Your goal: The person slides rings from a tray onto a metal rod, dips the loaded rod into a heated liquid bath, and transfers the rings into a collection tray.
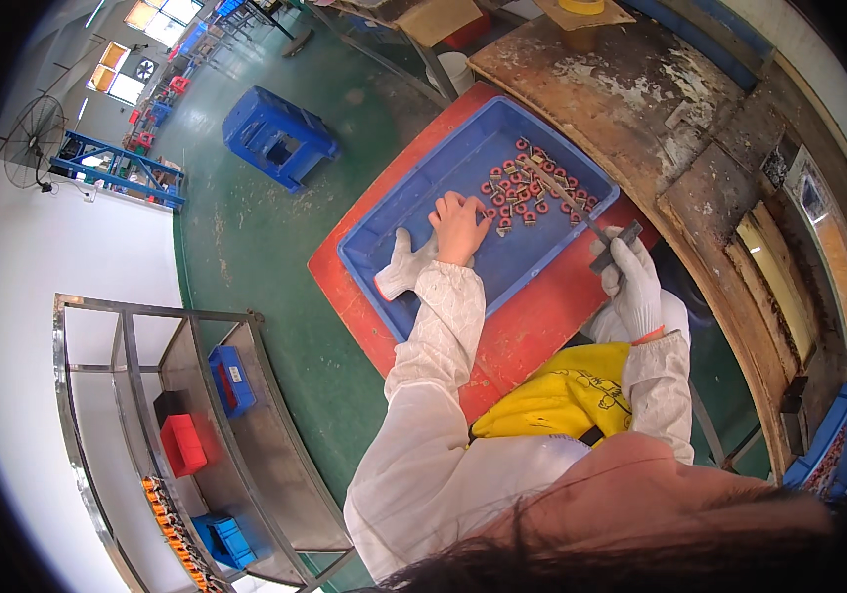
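Observation:
A blue plastic bin [376,229] holds a spread of small metal parts with red rings [517,188]. My bare left hand [460,229] is over the bin, at the left edge of these parts. Its fingers are bent inward, and whatever they may hold is hidden. Partly under that hand lies a loose white glove [405,265] with an orange cuff edge. My right hand [636,282], in a white glove, is closed on a long thin metal tool [570,201] with a dark grip. The tool slants over the bin's right side, its far end above the parts.
The bin sits on a red tabletop [532,321]. A worn wooden bench [641,109] curves along the right. Beyond the table a blue stool [275,133] stands on the green floor. A metal rack [290,445] with small red and blue bins is at lower left.

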Demonstrator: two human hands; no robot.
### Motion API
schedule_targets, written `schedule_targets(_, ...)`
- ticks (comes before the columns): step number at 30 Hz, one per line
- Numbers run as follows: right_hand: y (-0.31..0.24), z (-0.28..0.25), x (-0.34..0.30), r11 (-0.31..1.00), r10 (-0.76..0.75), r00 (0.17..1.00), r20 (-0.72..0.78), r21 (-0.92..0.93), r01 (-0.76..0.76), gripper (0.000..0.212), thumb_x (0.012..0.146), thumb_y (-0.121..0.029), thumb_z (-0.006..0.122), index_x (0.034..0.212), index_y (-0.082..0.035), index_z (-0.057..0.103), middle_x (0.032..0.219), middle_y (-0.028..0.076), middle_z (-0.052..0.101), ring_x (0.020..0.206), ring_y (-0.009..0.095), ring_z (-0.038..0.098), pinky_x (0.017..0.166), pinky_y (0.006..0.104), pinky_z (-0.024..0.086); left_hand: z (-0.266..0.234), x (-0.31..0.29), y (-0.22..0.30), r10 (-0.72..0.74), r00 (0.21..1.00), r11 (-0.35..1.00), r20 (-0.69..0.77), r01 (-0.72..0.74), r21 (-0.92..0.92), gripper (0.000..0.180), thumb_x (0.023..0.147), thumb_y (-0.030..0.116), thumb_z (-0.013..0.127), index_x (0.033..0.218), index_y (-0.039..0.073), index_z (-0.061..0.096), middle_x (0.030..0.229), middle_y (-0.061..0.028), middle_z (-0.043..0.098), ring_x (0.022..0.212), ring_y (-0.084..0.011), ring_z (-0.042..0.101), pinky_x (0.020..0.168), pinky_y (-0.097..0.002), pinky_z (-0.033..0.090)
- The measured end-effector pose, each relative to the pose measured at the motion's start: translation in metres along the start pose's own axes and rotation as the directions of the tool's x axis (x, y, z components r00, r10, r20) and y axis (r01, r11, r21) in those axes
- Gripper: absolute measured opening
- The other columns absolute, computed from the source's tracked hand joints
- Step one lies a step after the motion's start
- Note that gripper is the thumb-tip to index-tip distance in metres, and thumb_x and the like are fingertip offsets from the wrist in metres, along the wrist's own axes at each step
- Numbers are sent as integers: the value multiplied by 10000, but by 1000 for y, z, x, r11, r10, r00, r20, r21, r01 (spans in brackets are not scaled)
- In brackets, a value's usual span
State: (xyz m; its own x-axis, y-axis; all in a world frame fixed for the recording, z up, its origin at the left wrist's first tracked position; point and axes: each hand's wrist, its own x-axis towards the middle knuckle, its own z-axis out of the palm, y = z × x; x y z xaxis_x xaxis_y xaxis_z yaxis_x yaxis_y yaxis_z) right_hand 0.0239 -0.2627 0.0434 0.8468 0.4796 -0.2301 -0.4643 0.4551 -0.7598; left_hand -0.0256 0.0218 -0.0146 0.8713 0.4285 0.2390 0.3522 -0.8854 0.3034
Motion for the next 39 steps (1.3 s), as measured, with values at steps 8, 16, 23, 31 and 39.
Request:
schedule_targets(8, 1, 0, -1, 995, 35, 999, -24, -90, -37, 248, 901, -177, 537, 1084, -9, 534, 821, 83, 641, 445, 37, 435, 393, 166, 318, -13, 20, 2, -128, 964, 437, 233, 265, -859, 304, 815, 296, 662, 1072, 136, 622, 1065, -25, 578, 972, -149, 480, 805, -306, 333)
schedule_targets(16, -1, 7, -3, 979, 42, 998, -41, -196, -49, 242, 899, -179, 526, 1060, 1, 547, 793, 64, 636, 425, 21, 413, 381, 155, 294, -22, 16, 22, 21, 917, -154, 399, 397, -905, 309, 874, 255, 617, 1137, 98, 579, 1133, 37, 570, 979, -72, 474, 846, -248, 357)
schedule_targets(23, -2, 8, -4, 979, 48, 998, -42, -197, -55, 250, 899, -181, 526, 1064, 5, 544, 801, 64, 636, 437, 21, 422, 385, 153, 302, -15, 14, 30, 131, 933, -26, 336, 342, -939, 329, 857, 231, 639, 1141, 79, 569, 1116, -16, 570, 973, -107, 495, 870, -262, 372)
schedule_targets(31, 3, 2, -1, 993, 19, 999, -36, -112, -22, 265, 905, -177, 532, 1080, 22, 525, 816, 95, 640, 418, 36, 427, 379, 165, 318, -10, 14, 30, -23, 973, 338, 231, 224, -914, 308, 805, 296, 682, 993, 59, 623, 1014, -52, 554, 962, -179, 495, 858, -314, 388)
schedule_targets(39, 2, 1, -2, 993, 19, 999, -48, -111, -25, 268, 905, -179, 539, 1083, 20, 525, 809, 93, 640, 421, 35, 433, 378, 161, 322, 1, -6, 29, 77, 995, 987, 65, -85, 136, 344, 646, 377, 741, 777, 81, 624, 900, -94, 492, 919, -284, 427, 743, -393, 315)
